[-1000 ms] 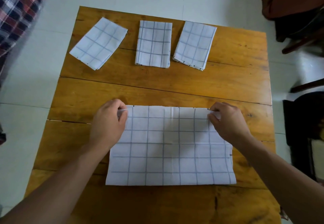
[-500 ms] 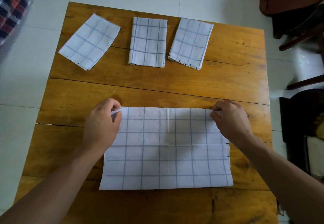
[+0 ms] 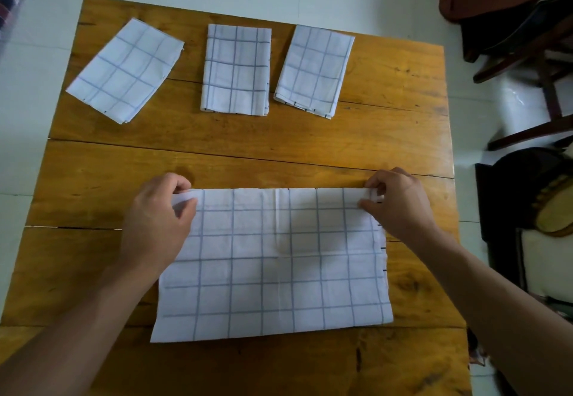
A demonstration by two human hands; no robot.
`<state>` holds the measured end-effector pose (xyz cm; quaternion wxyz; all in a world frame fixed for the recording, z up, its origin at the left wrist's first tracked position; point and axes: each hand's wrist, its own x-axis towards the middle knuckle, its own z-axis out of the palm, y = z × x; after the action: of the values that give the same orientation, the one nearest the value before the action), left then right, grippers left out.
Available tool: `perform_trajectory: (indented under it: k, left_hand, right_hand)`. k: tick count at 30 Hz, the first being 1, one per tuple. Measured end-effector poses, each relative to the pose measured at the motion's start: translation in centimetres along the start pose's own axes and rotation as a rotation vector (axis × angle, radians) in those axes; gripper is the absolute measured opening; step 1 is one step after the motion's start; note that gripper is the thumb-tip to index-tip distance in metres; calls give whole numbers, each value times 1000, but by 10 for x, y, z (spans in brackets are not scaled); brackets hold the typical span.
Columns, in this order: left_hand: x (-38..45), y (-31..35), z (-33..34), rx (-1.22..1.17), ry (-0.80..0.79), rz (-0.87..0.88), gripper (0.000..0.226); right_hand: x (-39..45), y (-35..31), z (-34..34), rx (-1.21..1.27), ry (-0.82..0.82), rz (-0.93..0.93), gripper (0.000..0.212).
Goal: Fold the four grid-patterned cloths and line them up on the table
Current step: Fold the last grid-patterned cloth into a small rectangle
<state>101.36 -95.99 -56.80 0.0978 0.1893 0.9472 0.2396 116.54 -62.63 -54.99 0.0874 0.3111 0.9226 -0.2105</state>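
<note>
Your left hand (image 3: 159,215) and right hand (image 3: 400,206) each pinch a top corner of the half-folded grid cloth (image 3: 273,265) at the frame's lower centre.

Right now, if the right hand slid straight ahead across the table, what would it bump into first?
Probably nothing: the right hand has bare table ahead. The nearest folded cloth lies further left, though the hand's exact heading is unclear.

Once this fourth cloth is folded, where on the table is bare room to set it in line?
Bare wood lies right of the right folded cloth, up to the table edge, and in the band between the row and the large cloth. The far-left corner is crowded by the angled cloth.
</note>
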Motion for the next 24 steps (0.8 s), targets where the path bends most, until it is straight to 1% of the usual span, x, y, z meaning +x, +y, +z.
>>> perform_trajectory:
  k: [3,5,8,13,17,24]
  left_hand:
    - [-1,2,0,22,-3,2,25]
    - [-2,4,1,42,-8,4,26]
    - [-3,6,2,58,-6,11,25]
    - [-2,9,3,40,-5,43,19]
    - [-1,15,4,26,-10,50,20]
    - [-3,21,8,50,-12,-4,27]
  right_hand:
    - [1,7,-2,52,1,28,14]
    - [1,11,-1,43,12,44,10]
    - [-1,13,0,38,32,54,9]
    - [-1,15,-1,14,61,15,7]
    - [-4,22,0,13,71,8,8]
    - [-4,28,3,20,114,26,10]
